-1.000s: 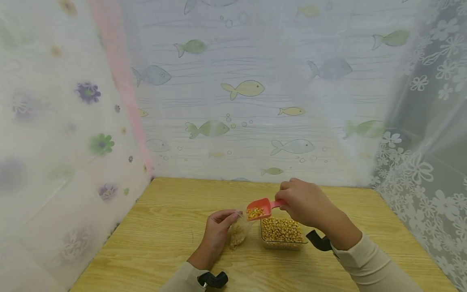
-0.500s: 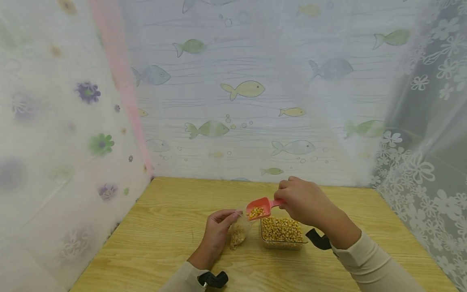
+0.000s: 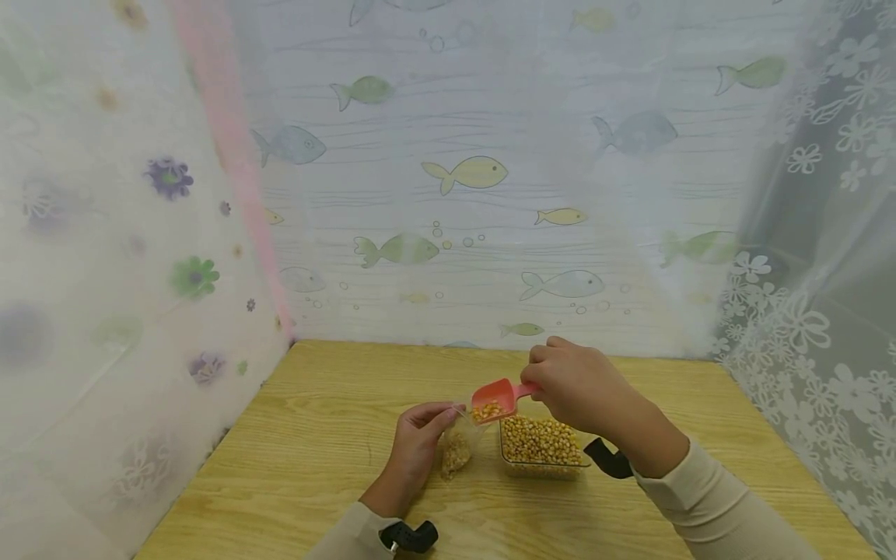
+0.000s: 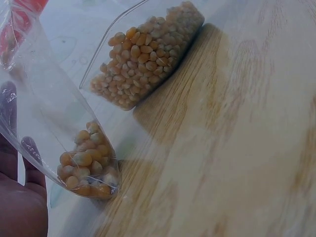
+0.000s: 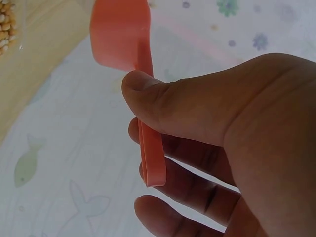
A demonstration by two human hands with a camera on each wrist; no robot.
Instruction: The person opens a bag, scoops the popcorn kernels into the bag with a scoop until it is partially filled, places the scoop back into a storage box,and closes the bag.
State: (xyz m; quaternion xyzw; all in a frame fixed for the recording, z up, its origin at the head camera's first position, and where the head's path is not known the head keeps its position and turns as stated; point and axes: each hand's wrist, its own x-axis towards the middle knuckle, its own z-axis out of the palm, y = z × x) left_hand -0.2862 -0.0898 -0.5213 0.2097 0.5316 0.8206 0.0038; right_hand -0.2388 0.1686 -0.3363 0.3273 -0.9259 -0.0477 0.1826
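Observation:
My left hand (image 3: 414, 447) pinches the rim of a clear plastic bag (image 3: 467, 437) between thumb and fingers. Corn kernels (image 4: 89, 165) fill the bag's lower corner in the left wrist view. By its handle, my right hand (image 3: 577, 387) holds a red scoop (image 3: 495, 398) whose front edge tips over the bag's mouth. Some kernels (image 3: 486, 410) lie in the scoop. The right wrist view has the thumb pressed on the scoop handle (image 5: 154, 158), fingers behind it. Just right of the bag stands a clear box (image 3: 546, 471) full of corn kernels (image 3: 540, 442).
The wooden table (image 3: 294, 451) carries the box and lies under both hands. A fish-patterned curtain (image 3: 490, 233) hangs behind it, with a flowered curtain (image 3: 105, 272) on the left and a white-flowered sheer one (image 3: 798, 327) on the right.
The right hand and scoop have shifted slightly left, and the scoop tilts a little more towards the bag. Kernels in it have slid to its front edge. The left hand stays still.

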